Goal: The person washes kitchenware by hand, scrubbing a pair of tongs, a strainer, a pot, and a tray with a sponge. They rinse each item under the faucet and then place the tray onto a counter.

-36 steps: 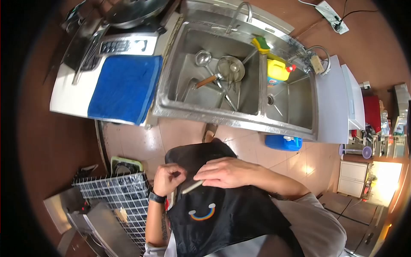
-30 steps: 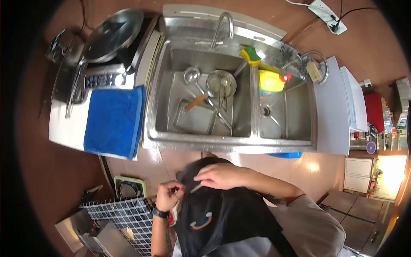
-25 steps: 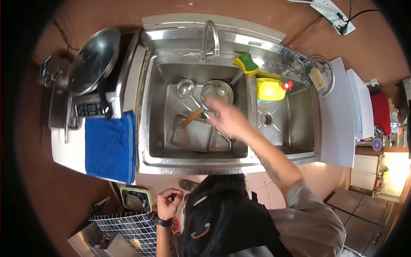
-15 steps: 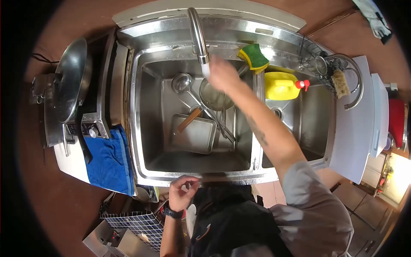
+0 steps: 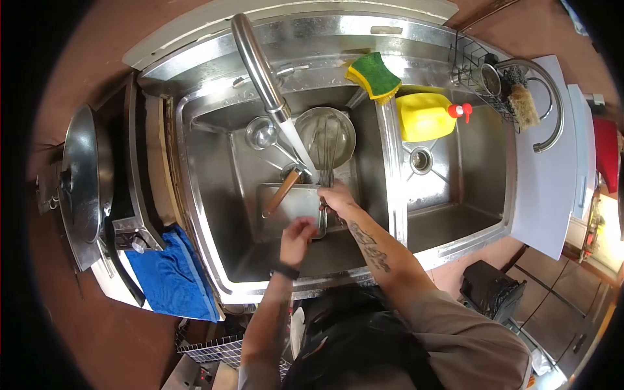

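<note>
My right hand (image 5: 335, 197) is closed round the handle of a wire whisk (image 5: 329, 138) in the left sink basin. The whisk's wires lie over a round metal bowl or pan (image 5: 308, 122). My left hand (image 5: 298, 239) hovers over the near edge of a rectangular metal tray (image 5: 286, 211), its fingers smeared by motion. A ladle (image 5: 261, 134) rests left of the running water (image 5: 298, 144). Across the tray lies a wooden handle (image 5: 281, 195); the head of that utensil is mostly hidden.
Above the left basin (image 5: 224, 214) arches the tap (image 5: 255, 62). A green-yellow sponge (image 5: 374, 75) sits on the divider's back end. Over the right basin is a yellow bottle (image 5: 422, 118) with a red cap. A wire rack (image 5: 469, 70) and scrubbing sponge (image 5: 524, 106) are at right.
My right hand has come down from the tap to the whisk and gripped it. Water now runs from the tap. My left hand has moved up from the sink's front edge into the basin.
</note>
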`<state>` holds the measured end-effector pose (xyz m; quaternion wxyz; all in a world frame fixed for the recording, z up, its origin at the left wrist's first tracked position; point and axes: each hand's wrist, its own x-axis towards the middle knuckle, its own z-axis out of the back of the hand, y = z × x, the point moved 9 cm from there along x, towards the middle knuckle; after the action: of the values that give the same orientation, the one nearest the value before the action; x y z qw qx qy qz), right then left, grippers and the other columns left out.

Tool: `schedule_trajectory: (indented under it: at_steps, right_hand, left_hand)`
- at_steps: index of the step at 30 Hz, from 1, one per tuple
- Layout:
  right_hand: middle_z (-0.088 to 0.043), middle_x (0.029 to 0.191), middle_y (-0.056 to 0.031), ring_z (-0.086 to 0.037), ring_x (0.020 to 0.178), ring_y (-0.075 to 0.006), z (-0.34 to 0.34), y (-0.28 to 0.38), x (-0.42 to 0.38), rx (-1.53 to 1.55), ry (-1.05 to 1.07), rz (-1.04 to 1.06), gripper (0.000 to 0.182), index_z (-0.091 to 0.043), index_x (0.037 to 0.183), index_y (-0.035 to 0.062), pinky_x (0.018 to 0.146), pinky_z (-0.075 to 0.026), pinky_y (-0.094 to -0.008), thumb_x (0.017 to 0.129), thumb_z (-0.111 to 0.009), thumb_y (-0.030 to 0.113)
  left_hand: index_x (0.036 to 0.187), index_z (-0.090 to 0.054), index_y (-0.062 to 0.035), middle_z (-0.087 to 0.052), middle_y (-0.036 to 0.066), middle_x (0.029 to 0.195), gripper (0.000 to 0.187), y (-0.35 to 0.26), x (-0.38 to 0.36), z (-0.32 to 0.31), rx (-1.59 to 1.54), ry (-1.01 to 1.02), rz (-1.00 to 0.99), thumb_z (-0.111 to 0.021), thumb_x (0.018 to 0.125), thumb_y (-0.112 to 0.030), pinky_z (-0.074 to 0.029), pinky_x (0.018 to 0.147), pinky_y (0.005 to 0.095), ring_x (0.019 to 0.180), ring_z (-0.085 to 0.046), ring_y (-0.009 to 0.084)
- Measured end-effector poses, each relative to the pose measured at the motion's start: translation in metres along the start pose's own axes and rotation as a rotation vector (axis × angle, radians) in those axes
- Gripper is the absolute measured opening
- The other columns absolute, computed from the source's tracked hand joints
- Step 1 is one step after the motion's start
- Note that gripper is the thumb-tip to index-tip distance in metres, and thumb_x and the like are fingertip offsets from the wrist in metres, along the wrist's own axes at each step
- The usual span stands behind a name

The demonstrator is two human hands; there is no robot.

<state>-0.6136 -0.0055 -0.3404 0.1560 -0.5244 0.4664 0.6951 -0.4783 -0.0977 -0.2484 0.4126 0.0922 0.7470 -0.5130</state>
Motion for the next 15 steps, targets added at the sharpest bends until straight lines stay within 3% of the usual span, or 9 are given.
schedule_trajectory:
  at_steps: [2, 4, 5, 7, 10, 15]
  right_hand:
    - [-0.058, 0.072, -0.0077, -0.061, 0.052, -0.0183, 0.003, 0.009, -0.034, 0.119, 0.101, -0.003, 0.024, -0.053, 0.102, 0.0007, 0.04, -0.045, -0.0285, 0.083, -0.062, 0.013]
    - [-0.058, 0.071, -0.0073, -0.061, 0.053, -0.0186, 0.005, 0.002, -0.055, 0.236, 0.209, -0.009, 0.022, -0.054, 0.099, 0.0013, 0.041, -0.045, -0.029, 0.083, -0.061, 0.014]
    - [-0.06, 0.073, -0.0084, -0.061, 0.054, -0.0196, 0.001, -0.002, -0.065, 0.347, 0.327, -0.016, 0.023, -0.052, 0.101, 0.0012, 0.043, -0.046, -0.0291, 0.084, -0.062, 0.014]
    - [-0.061, 0.075, -0.0094, -0.061, 0.054, -0.0206, -0.009, -0.007, -0.08, 0.457, 0.45, -0.023, 0.025, -0.05, 0.103, 0.001, 0.045, -0.047, -0.0293, 0.085, -0.062, 0.015]
    - [-0.061, 0.076, -0.0102, -0.064, 0.065, -0.0235, -0.011, -0.014, -0.09, 0.353, 0.484, -0.057, 0.029, -0.051, 0.108, 0.0022, 0.056, -0.053, -0.0349, 0.085, -0.063, 0.016]
    - [-0.061, 0.083, -0.0103, -0.065, 0.075, -0.0235, -0.009, -0.022, -0.08, 0.377, 0.567, -0.045, 0.023, -0.054, 0.103, 0.0014, 0.069, -0.057, -0.0365, 0.083, -0.058, 0.011]
  left_hand:
    - [0.11, -0.062, -0.0038, -0.065, 0.004, 0.09, 0.024, 0.012, 0.037, 0.002, 0.004, -0.029, -0.004, -0.059, 0.093, -0.02, -0.046, 0.073, 0.0269, 0.083, -0.059, 0.0107]
    - [0.12, -0.057, -0.005, -0.064, 0.006, 0.103, 0.037, 0.038, 0.064, -0.007, -0.283, -0.078, 0.238, -0.06, 0.094, -0.031, -0.047, 0.078, 0.0312, 0.093, -0.058, 0.0141]
    - [0.12, -0.057, -0.005, -0.064, 0.006, 0.103, 0.037, 0.037, 0.074, -0.01, -0.284, -0.079, 0.239, -0.06, 0.094, -0.031, -0.047, 0.078, 0.0312, 0.093, -0.058, 0.0141]
    - [0.126, -0.053, -0.0048, -0.062, 0.01, 0.112, 0.048, 0.031, 0.081, -0.057, -0.62, 0.307, 0.394, -0.06, 0.094, -0.039, -0.049, 0.082, 0.0368, 0.1, -0.059, 0.019]
    - [0.116, -0.054, -0.0023, -0.064, 0.014, 0.11, 0.044, 0.032, 0.1, -0.066, -0.402, 0.189, 0.367, -0.058, 0.095, -0.04, -0.052, 0.085, 0.0403, 0.101, -0.062, 0.0237]
    - [0.111, -0.055, -0.0014, -0.067, 0.016, 0.1, 0.031, 0.026, 0.095, -0.07, -0.531, 0.178, 0.274, -0.057, 0.095, -0.027, -0.054, 0.079, 0.0411, 0.086, -0.066, 0.0259]
